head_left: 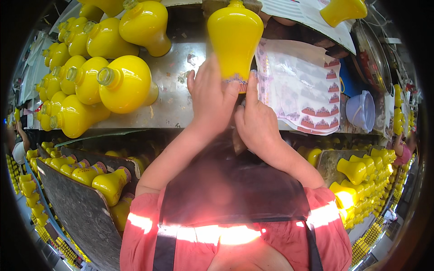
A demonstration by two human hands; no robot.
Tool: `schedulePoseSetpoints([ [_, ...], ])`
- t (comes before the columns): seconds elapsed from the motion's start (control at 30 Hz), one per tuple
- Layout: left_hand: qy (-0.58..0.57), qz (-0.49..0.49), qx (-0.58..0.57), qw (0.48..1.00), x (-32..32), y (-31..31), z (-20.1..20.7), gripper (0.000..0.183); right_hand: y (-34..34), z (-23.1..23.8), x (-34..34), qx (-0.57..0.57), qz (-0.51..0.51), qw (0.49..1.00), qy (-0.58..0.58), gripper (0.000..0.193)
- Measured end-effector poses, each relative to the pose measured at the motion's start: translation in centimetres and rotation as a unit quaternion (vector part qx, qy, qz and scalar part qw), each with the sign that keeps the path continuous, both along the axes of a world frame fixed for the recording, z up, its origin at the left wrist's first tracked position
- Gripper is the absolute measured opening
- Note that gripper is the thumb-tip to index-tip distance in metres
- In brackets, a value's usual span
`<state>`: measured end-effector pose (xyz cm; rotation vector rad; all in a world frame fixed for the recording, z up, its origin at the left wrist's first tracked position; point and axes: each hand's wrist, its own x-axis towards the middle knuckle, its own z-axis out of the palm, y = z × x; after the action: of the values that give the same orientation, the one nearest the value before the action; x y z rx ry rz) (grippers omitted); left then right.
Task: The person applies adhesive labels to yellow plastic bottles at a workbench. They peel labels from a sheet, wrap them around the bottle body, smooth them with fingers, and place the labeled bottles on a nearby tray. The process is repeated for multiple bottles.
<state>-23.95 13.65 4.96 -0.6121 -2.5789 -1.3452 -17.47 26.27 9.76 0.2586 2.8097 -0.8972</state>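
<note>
A glossy yellow vase lies on its side in front of me, its neck pointing away and resting at a dark support. Around its narrow foot runs a patterned purple and red decal. My left hand is closed against the left of the foot, with its thumb on the decal. My right hand is at the right of the foot, its index finger straight along the decal's edge and the other fingers curled. Just right of the vase is a white sheet of decals, with several crown-shaped pieces along its right and lower edges.
Several plain yellow vases lie on the metal table at left. A lilac bucket and a round metal pan stand at right. Below the table, boards hold more vases, decorated ones at left. Other people show at both edges.
</note>
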Motion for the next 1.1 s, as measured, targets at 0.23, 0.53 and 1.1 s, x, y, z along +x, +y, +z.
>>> schedulePoseSetpoints([
  [0.23, -0.072, -0.015, 0.130, 0.989, -0.9, -0.8, -0.5, 0.066, 3.1, 0.1, -0.9, -0.242, -0.090, 0.965, 0.054, 0.057],
  [0.53, -0.110, -0.009, 0.212, 0.971, -1.1, -0.3, -1.4, 0.062, 3.2, -1.9, -3.3, -0.334, -0.076, 0.935, 0.089, 0.047],
  [1.1, -0.103, -0.008, 0.222, 0.970, -1.2, -0.1, -1.6, 0.060, 2.9, -1.6, -3.4, -0.333, -0.093, 0.934, 0.088, 0.041],
])
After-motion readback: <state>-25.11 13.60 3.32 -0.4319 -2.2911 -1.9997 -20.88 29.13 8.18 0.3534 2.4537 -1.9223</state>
